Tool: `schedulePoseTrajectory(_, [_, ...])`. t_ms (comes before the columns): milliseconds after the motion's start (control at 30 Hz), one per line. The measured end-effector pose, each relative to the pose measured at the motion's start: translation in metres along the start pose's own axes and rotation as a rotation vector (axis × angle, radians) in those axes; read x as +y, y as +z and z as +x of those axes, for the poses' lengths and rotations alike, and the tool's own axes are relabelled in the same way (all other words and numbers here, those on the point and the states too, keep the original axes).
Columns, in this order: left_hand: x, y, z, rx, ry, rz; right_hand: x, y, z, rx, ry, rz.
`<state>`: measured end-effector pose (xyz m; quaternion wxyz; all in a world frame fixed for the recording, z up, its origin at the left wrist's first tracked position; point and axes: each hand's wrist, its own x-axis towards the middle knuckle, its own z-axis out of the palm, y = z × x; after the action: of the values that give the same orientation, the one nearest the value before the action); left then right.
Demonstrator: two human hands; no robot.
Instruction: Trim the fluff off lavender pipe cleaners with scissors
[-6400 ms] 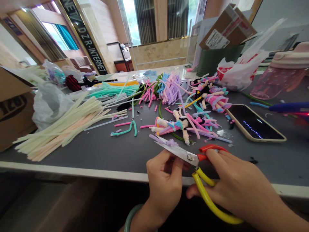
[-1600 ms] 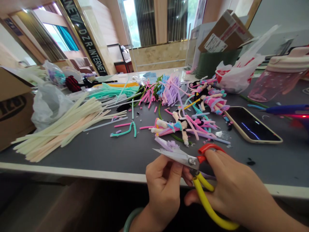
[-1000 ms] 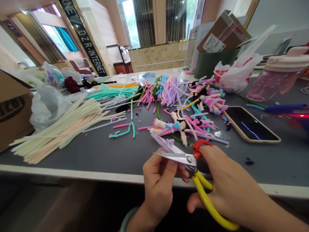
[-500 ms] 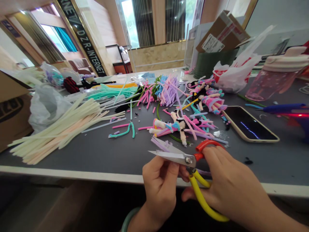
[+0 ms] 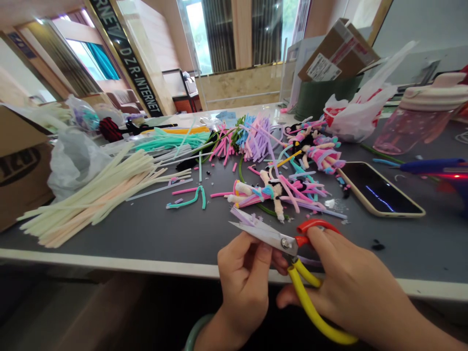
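In my right hand [image 5: 351, 273] is a pair of scissors [image 5: 268, 235] with red and yellow handles, blades pointing left above the table's front edge. Pinched in my left hand [image 5: 243, 273], just below the blades, is a lavender pipe cleaner [image 5: 243, 216]. One end of it sticks up by the blades, and a lavender length shows again between my hands. My fingers and the blades hide its middle. Just beyond the scissors lies a pipe-cleaner doll [image 5: 268, 190] among pink and purple pieces. A bent teal pipe cleaner [image 5: 190, 201] rests farther left.
Cream pipe cleaners [image 5: 91, 195] lie in a bundle at left, by a plastic bag [image 5: 73, 161]. A phone [image 5: 380, 187], a blue glue gun [image 5: 435, 166] and a pink bottle [image 5: 413, 122] are at right. More dolls [image 5: 323, 153] and lavender stems [image 5: 259, 139] lie farther back.
The scissor blades have come closer together by the lavender pipe cleaner. The lower yellow handle has swung slightly right; my left hand keeps its pinch.
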<state>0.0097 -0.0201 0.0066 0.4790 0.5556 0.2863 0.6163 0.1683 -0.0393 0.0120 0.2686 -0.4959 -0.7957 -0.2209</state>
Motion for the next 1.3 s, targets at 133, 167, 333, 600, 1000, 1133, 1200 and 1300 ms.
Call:
schedulePoseTrajectory(133, [-0.002, -0.001, 0.001, -0.01, 0.015, 0.027, 0.001, -0.001, -0.001, 0.01, -0.005, -0.004])
schedulePoseTrajectory(167, [-0.002, -0.002, 0.001, -0.012, 0.014, 0.031, 0.001, -0.001, -0.001, 0.013, 0.004, 0.002])
schedulePoseTrajectory(333, [-0.001, -0.004, 0.003, -0.008, 0.025, 0.037, -0.001, 0.0, -0.002, -0.026, 0.101, 0.146])
schedulePoseTrajectory(600, [0.0, -0.005, 0.006, 0.017, -0.072, -0.077, 0.004, -0.004, 0.001, -0.11, 0.208, 0.258])
schedulePoseTrajectory(1000, [0.007, -0.012, 0.024, 0.25, -0.055, -0.347, 0.017, -0.011, 0.009, -0.233, 0.527, 0.506])
schedulePoseTrajectory(1133, [0.008, -0.013, 0.028, 0.312, -0.193, -0.476, 0.015, -0.014, 0.013, -0.311, 0.621, 0.732])
schedulePoseTrajectory(1200, [0.009, -0.013, 0.028, 0.331, -0.23, -0.509, 0.014, -0.012, 0.011, -0.331, 0.673, 0.864])
schedulePoseTrajectory(1300, [0.009, -0.011, 0.029, 0.337, -0.246, -0.535, 0.013, -0.008, 0.006, -0.366, 0.709, 1.013])
